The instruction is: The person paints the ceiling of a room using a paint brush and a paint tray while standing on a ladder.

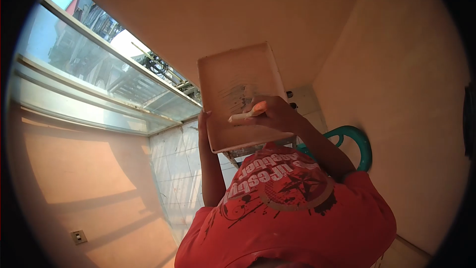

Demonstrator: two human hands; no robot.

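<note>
A shallow rectangular tray (233, 69), coated in a peach-brown colour, stands tilted up in front of my chest. Dark streaks and a greyish worn patch mark its middle. My left hand (203, 119) grips the left rim, with most of its fingers hidden behind the tray. Over the lower right of the tray, my right hand (277, 113) is closed round a short-handled tool (243, 117) with a pale stem and an orange part. The stem points left across the tray's inner face; the working end of the tool does not show clearly.
A green plastic chair or stool (364, 144) is at the right, behind my right arm. Sliding glass windows (104, 64) run along the left. Peach walls surround me, with a switch (78, 236) low at left and pale floor tiles (173, 154) below.
</note>
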